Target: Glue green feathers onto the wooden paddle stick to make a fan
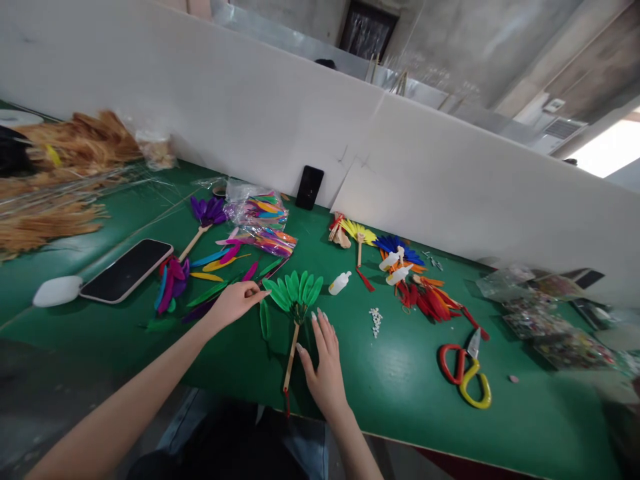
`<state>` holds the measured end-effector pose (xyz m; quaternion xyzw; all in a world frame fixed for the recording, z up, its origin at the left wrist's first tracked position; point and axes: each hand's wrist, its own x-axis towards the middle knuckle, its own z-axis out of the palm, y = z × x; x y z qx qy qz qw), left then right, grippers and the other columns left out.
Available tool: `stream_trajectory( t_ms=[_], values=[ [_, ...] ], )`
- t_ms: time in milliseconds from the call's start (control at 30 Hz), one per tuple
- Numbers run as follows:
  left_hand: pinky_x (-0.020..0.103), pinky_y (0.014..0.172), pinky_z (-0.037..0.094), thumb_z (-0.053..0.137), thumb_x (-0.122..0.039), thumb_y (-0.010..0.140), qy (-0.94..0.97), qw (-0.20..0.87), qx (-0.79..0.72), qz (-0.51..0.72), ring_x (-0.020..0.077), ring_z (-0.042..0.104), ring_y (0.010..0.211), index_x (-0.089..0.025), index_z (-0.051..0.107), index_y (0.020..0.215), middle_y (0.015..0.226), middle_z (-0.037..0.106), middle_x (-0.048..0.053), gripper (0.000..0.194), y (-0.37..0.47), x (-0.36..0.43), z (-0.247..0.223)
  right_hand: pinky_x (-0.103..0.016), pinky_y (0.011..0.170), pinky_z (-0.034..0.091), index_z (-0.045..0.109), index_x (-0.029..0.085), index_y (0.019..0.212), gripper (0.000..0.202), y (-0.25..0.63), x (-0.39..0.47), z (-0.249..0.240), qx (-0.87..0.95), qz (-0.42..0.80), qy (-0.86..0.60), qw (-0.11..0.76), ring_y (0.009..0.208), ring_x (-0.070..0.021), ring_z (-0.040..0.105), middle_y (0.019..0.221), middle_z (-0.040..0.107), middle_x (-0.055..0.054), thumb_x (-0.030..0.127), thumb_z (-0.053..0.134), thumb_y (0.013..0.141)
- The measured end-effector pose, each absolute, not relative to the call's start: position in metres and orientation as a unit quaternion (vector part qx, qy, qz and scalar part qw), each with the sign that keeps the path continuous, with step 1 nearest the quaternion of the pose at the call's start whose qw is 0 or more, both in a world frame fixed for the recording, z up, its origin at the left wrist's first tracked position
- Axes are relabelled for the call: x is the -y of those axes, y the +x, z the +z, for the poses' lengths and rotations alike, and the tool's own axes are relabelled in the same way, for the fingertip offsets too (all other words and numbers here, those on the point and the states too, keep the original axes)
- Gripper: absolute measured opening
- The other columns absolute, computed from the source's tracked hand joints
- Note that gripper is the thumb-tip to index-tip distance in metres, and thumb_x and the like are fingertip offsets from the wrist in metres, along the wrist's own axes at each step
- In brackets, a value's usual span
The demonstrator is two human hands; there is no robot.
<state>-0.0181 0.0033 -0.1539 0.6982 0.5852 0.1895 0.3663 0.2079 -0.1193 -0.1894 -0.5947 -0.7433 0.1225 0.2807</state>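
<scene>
A fan of green feathers on a wooden handle with a red tassel lies near the table's front edge. At its upper left edge is my left hand, with thumb and fingers pinched together by a feather; what sits between the fingertips is too small to name. My right hand rests just right of the handle, fingers spread, fingertips beside the fan's base. A loose green feather lies below my left hand. White beads and a small white glue bottle lie to the right.
Scissors with red and yellow handles lie right. A phone, a purple feather fan and colored feathers in plastic bags are left. Red feathers lie right of centre. A white partition borders the green table.
</scene>
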Motion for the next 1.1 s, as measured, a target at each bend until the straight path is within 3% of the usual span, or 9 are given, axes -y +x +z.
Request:
stream_trajectory(
  t_ms=[233, 467, 633, 900, 1100],
  values=[
    [0.023, 0.050, 0.027, 0.042, -0.043, 0.089, 0.743, 0.280, -0.562, 0.232, 0.0126, 0.041, 0.050, -0.021, 0.051, 0.082, 0.055, 0.038, -0.006, 0.026, -0.004, 0.039, -0.162, -0.053, 0.107, 0.028, 0.026, 0.024, 0.145, 0.056, 0.203, 0.108, -0.187, 0.759, 0.082, -0.606, 0.225, 0.140, -0.0284, 0.015, 0.154, 0.017, -0.010, 0.040, 0.041, 0.093],
    [0.023, 0.053, 0.033, 0.038, -0.037, 0.091, 0.755, 0.302, -0.524, 0.254, 0.0130, 0.045, 0.054, -0.021, 0.056, 0.100, 0.059, 0.044, -0.005, 0.025, 0.006, 0.044, -0.161, -0.055, 0.106, 0.026, 0.033, 0.025, 0.142, 0.053, 0.195, 0.089, -0.183, 0.781, 0.056, -0.592, 0.189, 0.140, -0.0298, 0.016, 0.153, 0.018, -0.011, 0.045, 0.038, 0.093],
    [0.022, 0.052, 0.034, 0.038, -0.037, 0.092, 0.761, 0.304, -0.517, 0.248, 0.0129, 0.046, 0.053, -0.021, 0.056, 0.104, 0.059, 0.045, -0.004, 0.027, 0.005, 0.043, -0.162, -0.056, 0.105, 0.027, 0.040, 0.024, 0.139, 0.050, 0.194, 0.087, -0.186, 0.782, 0.040, -0.595, 0.183, 0.139, -0.0309, 0.020, 0.153, 0.020, -0.012, 0.045, 0.039, 0.093],
    [0.022, 0.052, 0.036, 0.038, -0.035, 0.092, 0.762, 0.268, -0.532, 0.252, 0.0133, 0.049, 0.054, -0.021, 0.058, 0.104, 0.061, 0.050, -0.003, 0.027, 0.005, 0.028, -0.156, -0.055, 0.107, 0.024, 0.040, 0.023, 0.139, 0.049, 0.194, 0.089, -0.181, 0.777, 0.050, -0.602, 0.174, 0.139, -0.0287, 0.019, 0.152, 0.022, -0.012, 0.044, 0.036, 0.094],
    [0.026, 0.069, 0.044, 0.038, -0.031, 0.091, 0.775, 0.184, -0.544, 0.264, 0.0187, 0.057, 0.079, -0.019, 0.059, 0.103, 0.077, 0.060, 0.003, 0.027, 0.009, -0.002, -0.146, -0.055, 0.108, 0.023, 0.037, 0.023, 0.140, 0.050, 0.194, 0.089, -0.181, 0.778, 0.055, -0.601, 0.175, 0.140, -0.0280, 0.017, 0.152, 0.021, -0.012, 0.044, 0.036, 0.095]
  ],
)
